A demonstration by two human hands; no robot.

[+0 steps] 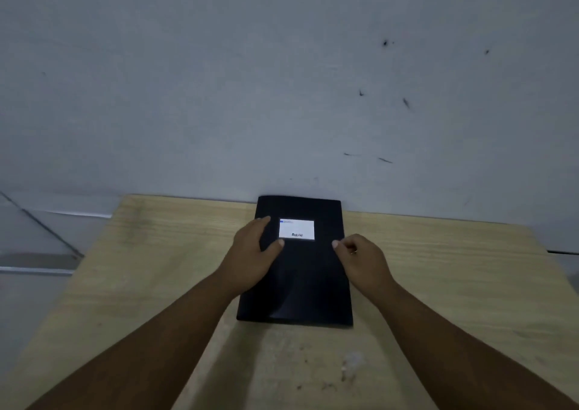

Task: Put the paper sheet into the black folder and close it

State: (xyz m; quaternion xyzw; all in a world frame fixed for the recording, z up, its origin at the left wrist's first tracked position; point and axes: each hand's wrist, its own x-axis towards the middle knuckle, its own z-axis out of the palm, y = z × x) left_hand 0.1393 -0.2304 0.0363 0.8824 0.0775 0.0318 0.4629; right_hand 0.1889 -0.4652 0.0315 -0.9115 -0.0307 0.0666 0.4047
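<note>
Glossy black folder (297,281) (closed) on wood-grain table (438,284); left hand (250,253) spread flat, right hand (360,257) curled.

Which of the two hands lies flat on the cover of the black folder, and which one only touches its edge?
The left hand lies on the black folder, beside its white label. The right hand only meets the right edge with its fingertips.
</note>
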